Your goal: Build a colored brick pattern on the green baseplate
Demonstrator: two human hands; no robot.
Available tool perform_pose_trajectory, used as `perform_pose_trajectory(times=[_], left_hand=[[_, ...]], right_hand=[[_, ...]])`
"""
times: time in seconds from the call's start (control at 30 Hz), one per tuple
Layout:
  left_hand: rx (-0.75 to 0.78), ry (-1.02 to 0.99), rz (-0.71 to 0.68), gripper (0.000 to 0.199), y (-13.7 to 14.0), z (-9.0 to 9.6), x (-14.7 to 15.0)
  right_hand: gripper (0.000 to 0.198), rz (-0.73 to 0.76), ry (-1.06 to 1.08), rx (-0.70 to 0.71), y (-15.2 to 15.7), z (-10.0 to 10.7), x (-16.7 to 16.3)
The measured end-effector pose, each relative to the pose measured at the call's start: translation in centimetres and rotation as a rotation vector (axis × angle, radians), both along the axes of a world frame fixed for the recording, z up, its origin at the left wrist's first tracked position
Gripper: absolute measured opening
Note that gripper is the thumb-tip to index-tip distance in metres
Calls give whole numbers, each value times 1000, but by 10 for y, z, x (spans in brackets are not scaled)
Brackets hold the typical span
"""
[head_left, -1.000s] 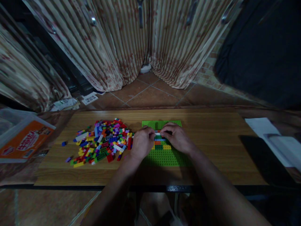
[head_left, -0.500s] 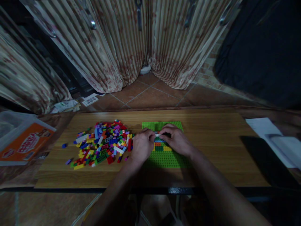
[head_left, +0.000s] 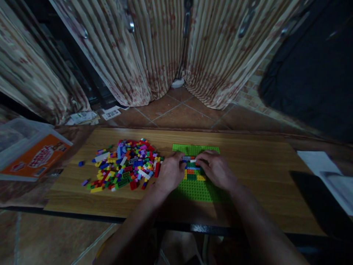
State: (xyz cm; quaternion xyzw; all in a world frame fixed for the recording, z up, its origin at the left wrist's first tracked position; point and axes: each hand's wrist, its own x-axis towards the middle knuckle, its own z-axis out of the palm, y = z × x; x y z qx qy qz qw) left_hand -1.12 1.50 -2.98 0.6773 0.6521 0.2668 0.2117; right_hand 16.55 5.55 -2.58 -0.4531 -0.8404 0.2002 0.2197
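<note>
A green baseplate (head_left: pixel 198 189) lies on the table under both my hands. Rows of coloured building bricks (head_left: pixel 191 171), orange, blue, green and yellow among them, are fixed on its middle. My right hand (head_left: pixel 216 169) is closed at the right side of these rows, its thumb and fingertips pinching the end of a small white brick (head_left: pixel 192 161). At the left side, my left hand (head_left: pixel 171 171) has its fingers curled together against the rows. Whatever its fingertips hold, if anything, is hidden.
Left of the baseplate spreads a big heap of loose bricks (head_left: pixel 124 165). A clear plastic box with an orange label (head_left: pixel 41 156) stands at the far left. On the right are a black flat object (head_left: pixel 314 198) and white papers (head_left: pixel 317 162). Curtains (head_left: pixel 165 55) hang beyond the table.
My hands have drawn a little apart; before, the fingertips of both met at the white brick. The whole view has shifted slightly, with the table appearing farther right.
</note>
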Motion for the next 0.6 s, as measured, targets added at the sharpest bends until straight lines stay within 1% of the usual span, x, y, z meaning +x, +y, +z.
perform_pose_trajectory(times=[0.17,0.3,0.37,0.5,0.6], left_hand=[[2,46,1,28,1,2,1],[36,89,-40,25,10,4,2],[35,114,-91,23,17,4,3],[33,113,-189,16,32,3,4],[44,80,-212,14,36,1,3]], right_hand=[[19,-18,-58,37,1,0,0],[16,-174,30,16,7,-2,10],[16,-245,66,-13,9,-2,14],[16,-235,103,-47,7,-2,15],[16,-231,145,-66,6,-1,14]])
